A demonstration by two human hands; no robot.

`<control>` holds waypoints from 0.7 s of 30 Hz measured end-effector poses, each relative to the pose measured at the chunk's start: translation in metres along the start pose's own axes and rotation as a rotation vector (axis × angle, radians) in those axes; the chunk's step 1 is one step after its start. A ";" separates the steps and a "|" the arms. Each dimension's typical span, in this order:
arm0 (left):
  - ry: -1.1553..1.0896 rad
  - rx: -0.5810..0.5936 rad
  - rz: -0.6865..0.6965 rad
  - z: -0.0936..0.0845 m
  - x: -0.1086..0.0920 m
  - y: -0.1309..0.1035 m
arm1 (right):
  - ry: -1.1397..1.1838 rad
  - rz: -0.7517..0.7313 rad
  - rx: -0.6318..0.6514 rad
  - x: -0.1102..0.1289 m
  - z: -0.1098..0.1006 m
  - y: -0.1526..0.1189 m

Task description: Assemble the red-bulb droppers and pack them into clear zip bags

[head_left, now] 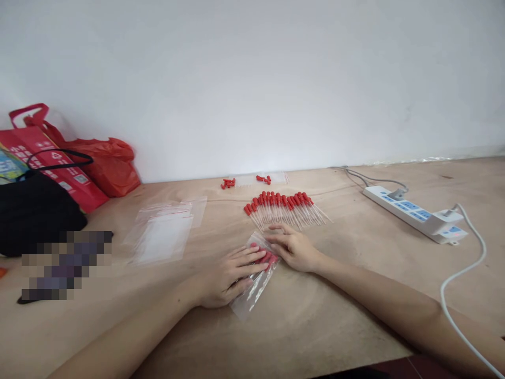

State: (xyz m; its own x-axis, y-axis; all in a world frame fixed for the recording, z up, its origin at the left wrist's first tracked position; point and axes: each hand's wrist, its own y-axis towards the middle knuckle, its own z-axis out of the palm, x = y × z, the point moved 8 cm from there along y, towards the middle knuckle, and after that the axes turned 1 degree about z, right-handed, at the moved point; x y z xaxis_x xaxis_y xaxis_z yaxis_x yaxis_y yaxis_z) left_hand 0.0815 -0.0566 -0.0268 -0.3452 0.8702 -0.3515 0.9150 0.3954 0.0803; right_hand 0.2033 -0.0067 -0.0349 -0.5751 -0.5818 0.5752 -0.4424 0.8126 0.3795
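Note:
A clear zip bag (pixel 248 304) lies slanted on the table with red-bulbed droppers (pixel 271 260) inside it. My left hand (pixel 232 276) rests flat over the bag, its fingers stretched across the red bulbs and covering part of them. At the bag's upper right edge is my right hand (pixel 294 247), fingers apart and slightly bent, touching the plastic; its thumb is hidden. Just beyond both hands, a row of droppers (pixel 282 206) with red rubber bulbs and thin clear tubes is spread side by side, bulbs toward the wall.
Flat clear zip bags (pixel 163 231) lie in a stack on the left. Loose red bulbs (pixel 228 183) sit near the wall. A white power strip (pixel 410 213) and its cable (pixel 453 273) occupy the right. Red bags (pixel 112 163) and a black bag (pixel 35 210) stand far left.

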 end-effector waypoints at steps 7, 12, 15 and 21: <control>0.241 -0.086 -0.331 -0.014 0.050 -0.021 | 0.080 0.096 -0.175 -0.023 -0.021 -0.003; 0.355 -0.155 -0.610 -0.036 0.110 -0.024 | -0.002 0.099 -0.137 -0.024 -0.018 -0.005; 0.358 -0.168 -0.687 -0.044 0.135 -0.015 | -0.076 0.077 -0.106 -0.020 -0.014 -0.005; 0.519 -0.299 -0.838 -0.066 0.141 -0.028 | -0.119 0.037 -0.087 -0.017 -0.013 -0.005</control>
State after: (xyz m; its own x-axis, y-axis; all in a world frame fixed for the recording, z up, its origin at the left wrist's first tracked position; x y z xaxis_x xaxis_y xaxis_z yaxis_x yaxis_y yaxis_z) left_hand -0.0066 0.0746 -0.0170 -0.9613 0.2727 0.0393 0.2737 0.9291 0.2487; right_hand 0.2242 -0.0003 -0.0373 -0.6697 -0.5476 0.5016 -0.3611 0.8304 0.4244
